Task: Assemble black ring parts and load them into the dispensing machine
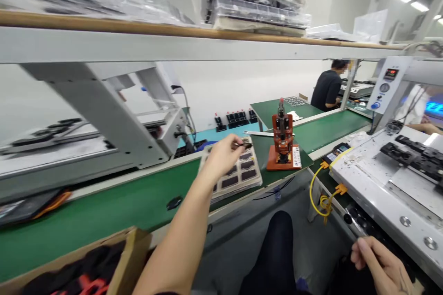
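Observation:
My left hand (226, 154) is over a pale tray (258, 176) with rectangular compartments holding dark flat pieces. Its fingers pinch a small dark part (246, 145) above the tray's upper right corner. At the lower right, my right hand (380, 262) is held low beside the white machine, fingers curled and thumb on top; whether anything is inside cannot be made out. Right of the tray stands an orange-red clamp fixture (279, 140) with a metal toggle. A small black oval part (174, 203) lies on the green surface left of my left forearm.
A cardboard box (133, 258) with black and red items is at the lower left. The white machine (367, 170) with yellow cables (313, 193) stands right. A shelf (173, 39) crosses above. A person (326, 90) works at the back right.

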Available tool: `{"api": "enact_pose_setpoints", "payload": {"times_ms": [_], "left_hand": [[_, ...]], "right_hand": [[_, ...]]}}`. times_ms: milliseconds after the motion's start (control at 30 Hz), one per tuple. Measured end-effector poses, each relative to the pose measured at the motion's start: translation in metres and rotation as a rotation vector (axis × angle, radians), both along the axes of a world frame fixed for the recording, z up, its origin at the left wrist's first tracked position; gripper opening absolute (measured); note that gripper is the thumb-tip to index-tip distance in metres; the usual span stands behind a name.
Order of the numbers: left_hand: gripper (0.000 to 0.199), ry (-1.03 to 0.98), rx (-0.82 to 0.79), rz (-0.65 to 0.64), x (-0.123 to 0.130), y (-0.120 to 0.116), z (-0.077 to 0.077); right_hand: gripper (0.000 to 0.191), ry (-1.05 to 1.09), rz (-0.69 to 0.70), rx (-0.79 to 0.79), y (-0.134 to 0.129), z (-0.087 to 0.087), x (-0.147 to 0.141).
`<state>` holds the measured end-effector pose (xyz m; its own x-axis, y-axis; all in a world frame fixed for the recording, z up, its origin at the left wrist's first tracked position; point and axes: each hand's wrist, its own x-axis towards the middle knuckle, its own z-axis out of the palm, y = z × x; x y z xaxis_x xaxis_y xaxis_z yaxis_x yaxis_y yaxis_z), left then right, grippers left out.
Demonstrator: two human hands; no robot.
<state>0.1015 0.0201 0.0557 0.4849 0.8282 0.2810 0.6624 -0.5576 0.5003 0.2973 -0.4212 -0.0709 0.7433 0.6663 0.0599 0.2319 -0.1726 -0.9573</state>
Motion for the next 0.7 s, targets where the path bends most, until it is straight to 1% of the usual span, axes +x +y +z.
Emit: {"api": "enact_pose_setpoints", "payload": {"times_ms": [33, 67, 133, 167, 200, 233, 267, 300, 333, 367, 433, 467, 533, 700], "left_hand": [[0.012, -0.045, 0.008, -0.119, 0.018, -0.023, 0.002], [0.009, -0.106, 0.024, -0.265, 0.037, -0.048, 0.002], [0.008, -0.387, 0.104, -0.709, 0.071, -0.098, -0.001], [0.011, -0.484, 0.161, -0.893, 0.086, -0.122, -0.003], [0.014, -0.556, 0.225, -1.050, 0.099, -0.143, -0.005], [0.016, -0.601, 0.292, -1.176, 0.110, -0.162, -0.008], [0.018, -0.632, 0.358, -1.276, 0.120, -0.177, -0.011], [0.019, -0.658, 0.420, -1.352, 0.129, -0.188, -0.013], [0.019, -0.679, 0.471, -1.405, 0.137, -0.198, -0.015], [0.019, -0.697, 0.507, -1.438, 0.144, -0.204, -0.016], [0.019, -0.713, 0.538, -1.463, 0.156, -0.214, -0.017], [0.019, -0.713, 0.542, -1.470, 0.161, -0.217, -0.016], [0.019, -0.703, 0.544, -1.498, 0.169, -0.224, -0.014], [0.020, -0.670, 0.528, -1.581, 0.186, -0.243, -0.010]], "right_hand": [[0.055, -0.025, 0.026, -0.012, 0.002, 0.013, 0.000], [0.059, -0.050, 0.044, -0.011, 0.005, 0.027, 0.000], [0.060, -0.110, 0.038, 0.035, 0.010, 0.052, 0.001], [0.055, -0.133, 0.037, 0.065, 0.012, 0.064, 0.002], [0.046, -0.146, 0.028, 0.105, 0.014, 0.075, 0.004], [0.037, -0.153, 0.015, 0.154, 0.015, 0.084, 0.006], [0.041, -0.162, 0.012, 0.198, 0.015, 0.092, 0.008], [0.051, -0.178, 0.001, 0.224, 0.014, 0.099, 0.010], [0.059, -0.200, -0.010, 0.234, 0.013, 0.105, 0.011], [0.059, -0.225, -0.023, 0.226, 0.010, 0.109, 0.013], [0.046, -0.270, -0.066, 0.193, 0.004, 0.114, 0.015], [0.039, -0.283, -0.088, 0.181, 0.000, 0.115, 0.017], [0.033, -0.293, -0.129, 0.172, -0.008, 0.115, 0.019], [0.035, -0.307, -0.193, 0.125, -0.023, 0.113, 0.029]]}}
